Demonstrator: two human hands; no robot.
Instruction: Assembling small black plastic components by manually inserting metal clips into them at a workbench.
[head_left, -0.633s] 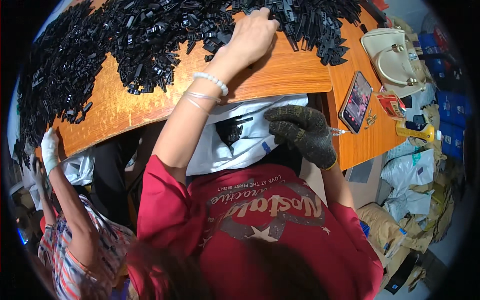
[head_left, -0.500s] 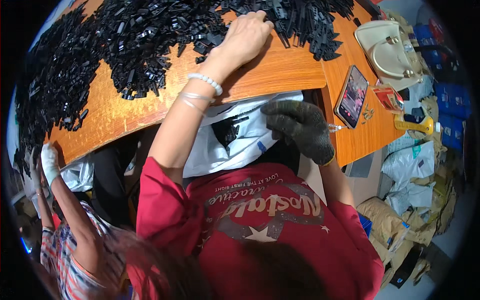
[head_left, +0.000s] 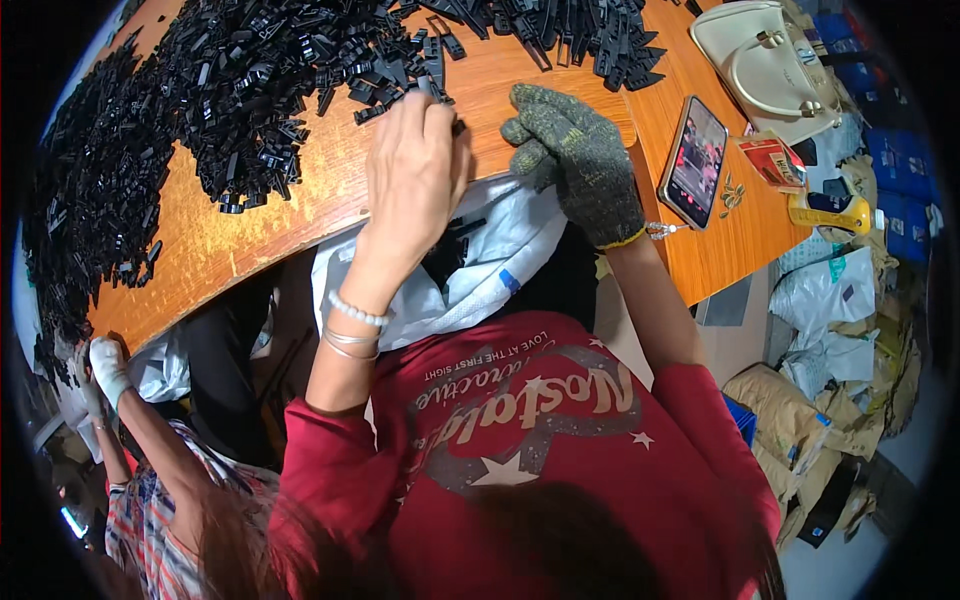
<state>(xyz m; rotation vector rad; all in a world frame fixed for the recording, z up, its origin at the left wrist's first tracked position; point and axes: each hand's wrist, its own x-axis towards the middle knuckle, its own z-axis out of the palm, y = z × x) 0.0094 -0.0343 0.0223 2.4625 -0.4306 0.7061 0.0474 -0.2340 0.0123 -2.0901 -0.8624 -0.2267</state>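
Observation:
A large heap of black plastic clip-like pieces (head_left: 235, 95) covers the far and left parts of the wooden table (head_left: 330, 180). My bare left hand (head_left: 412, 165), with bracelets at its wrist, is over the table at the heap's near edge. Its fingers are curled down; a bit of something dark shows beside them, too little to name. In a dark knitted glove, my right hand (head_left: 585, 155) is above the table's front edge, right of the left hand, fingers bent and pressed together. What it holds, if anything, is hidden. Below both, a white sack (head_left: 525, 240) with black pieces inside lies open against the table edge.
At the right of the table are a phone (head_left: 695, 165), a cream handbag (head_left: 775, 75), a red packet (head_left: 772, 162) and a yellow bottle (head_left: 835, 212). Bags and brown sacks (head_left: 790, 420) lie beyond. Another person's gloved hand (head_left: 108, 368) is at the left table edge.
My left hand has drawn back from the far heap toward me and leftward. My right hand has risen from over the sack to the table's edge. The view has shifted slightly.

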